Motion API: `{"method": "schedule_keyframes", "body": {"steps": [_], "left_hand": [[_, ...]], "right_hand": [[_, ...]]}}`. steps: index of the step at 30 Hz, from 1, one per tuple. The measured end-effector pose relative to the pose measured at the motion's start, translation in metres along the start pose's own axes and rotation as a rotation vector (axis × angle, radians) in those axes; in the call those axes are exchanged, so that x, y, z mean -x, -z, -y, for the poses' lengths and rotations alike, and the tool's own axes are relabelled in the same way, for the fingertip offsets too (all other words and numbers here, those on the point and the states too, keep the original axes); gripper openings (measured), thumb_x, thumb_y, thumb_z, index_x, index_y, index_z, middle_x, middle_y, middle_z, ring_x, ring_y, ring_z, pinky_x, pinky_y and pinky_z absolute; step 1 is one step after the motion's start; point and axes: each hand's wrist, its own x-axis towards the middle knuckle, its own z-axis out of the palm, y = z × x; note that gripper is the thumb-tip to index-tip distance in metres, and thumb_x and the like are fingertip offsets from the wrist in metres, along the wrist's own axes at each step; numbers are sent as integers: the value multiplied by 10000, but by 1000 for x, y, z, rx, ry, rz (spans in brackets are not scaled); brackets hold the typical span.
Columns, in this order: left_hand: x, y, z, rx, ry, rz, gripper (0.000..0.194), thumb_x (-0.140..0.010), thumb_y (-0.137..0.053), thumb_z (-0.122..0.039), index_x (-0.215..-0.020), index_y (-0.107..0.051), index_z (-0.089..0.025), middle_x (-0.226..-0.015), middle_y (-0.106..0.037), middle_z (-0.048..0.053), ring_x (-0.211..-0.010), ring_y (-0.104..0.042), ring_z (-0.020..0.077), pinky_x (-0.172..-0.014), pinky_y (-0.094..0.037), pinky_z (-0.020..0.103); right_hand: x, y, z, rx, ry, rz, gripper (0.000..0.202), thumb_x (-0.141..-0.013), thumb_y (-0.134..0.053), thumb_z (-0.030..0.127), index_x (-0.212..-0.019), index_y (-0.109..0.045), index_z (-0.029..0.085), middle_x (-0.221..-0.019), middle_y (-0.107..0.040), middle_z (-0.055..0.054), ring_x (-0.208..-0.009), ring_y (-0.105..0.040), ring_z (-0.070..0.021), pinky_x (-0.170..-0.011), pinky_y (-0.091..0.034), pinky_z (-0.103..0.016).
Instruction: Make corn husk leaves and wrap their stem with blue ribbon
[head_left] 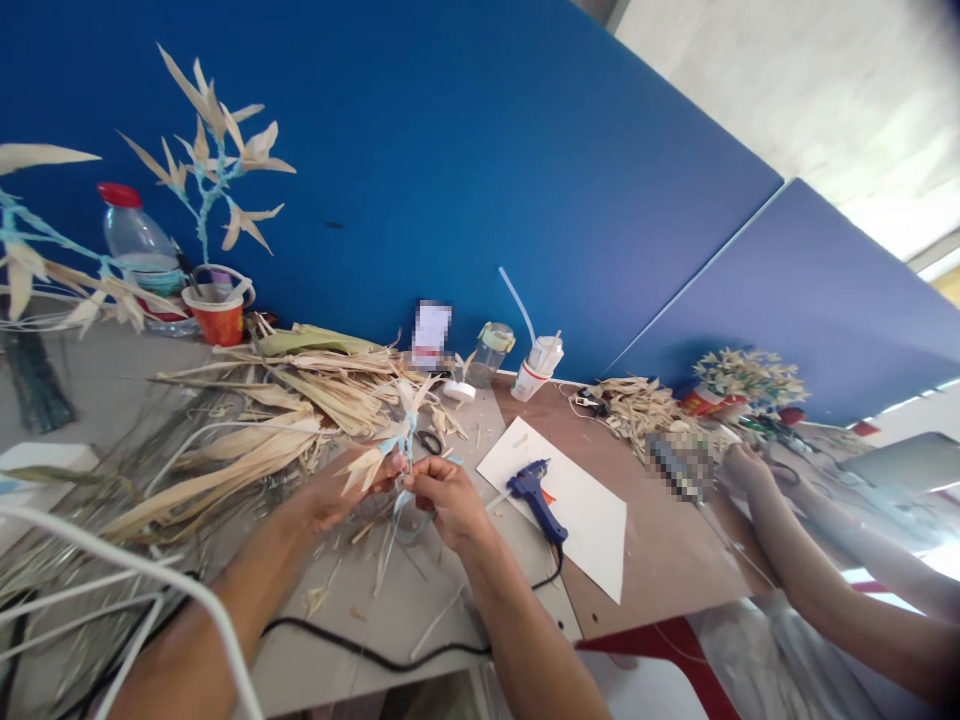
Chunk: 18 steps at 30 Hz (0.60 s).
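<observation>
My left hand (367, 475) pinches a small corn-husk flower sprig (407, 425), its stem wrapped in light blue tape. Close beside it, my right hand (446, 492) has thumb and forefinger pressed together at the lower stem, where a loose strip of light blue tape (400, 500) hangs down. Pale pointed husk petals (364, 468) stick out over the left fingers. A clear roll or cup, partly hidden, lies under the hands. Just behind them are black-handled scissors (429, 442). To the right, a blue glue gun (538, 500) rests on a white sheet (600, 530).
Dried corn husks (322, 385) pile at the back left. A finished husk branch (206, 190) stands in a red cup (217, 318) near a red-capped bottle (142, 240). White wire (172, 580) arcs at front left; a black cord (375, 655) crosses the front. A co-worker's arms (787, 540) are at right.
</observation>
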Motion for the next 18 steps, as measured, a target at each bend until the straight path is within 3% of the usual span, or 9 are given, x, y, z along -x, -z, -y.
{"method": "schedule_keyframes", "body": {"steps": [7,10,13,18], "left_hand": [[-4,-9,3,253,1,94,199,-631,-768,-299,-691,-648,-152,-675,-545,8,-573,-442,92,-589,-417,232],[-7,-13,4,311,-44,107,250,-676,-728,-372,-605,-602,-168,-570,-479,-12,-563,-440,111,-601,-425,253],[-7,-18,3,214,-99,11,306,-674,-710,-423,-554,-588,-170,-566,-494,-2,-573,-440,122,-586,-407,257],[-6,-23,6,21,-195,-167,209,-639,-703,-376,-595,-617,-191,-623,-555,6,-615,-461,148,-602,-386,273]], "right_hand": [[-4,1,1,-211,37,10,167,-528,-715,231,-536,-558,174,-432,-457,72,-404,-299,-46,-457,-177,-215],[-4,-1,0,-247,80,12,152,-544,-702,245,-549,-569,171,-453,-483,60,-414,-299,-47,-462,-181,-218],[-4,-3,-3,-224,96,-3,147,-549,-698,245,-551,-569,174,-450,-464,65,-417,-307,-51,-465,-193,-220],[-5,-5,-5,-206,134,-90,156,-572,-682,243,-557,-541,179,-435,-413,87,-409,-290,-50,-464,-192,-222]]}}
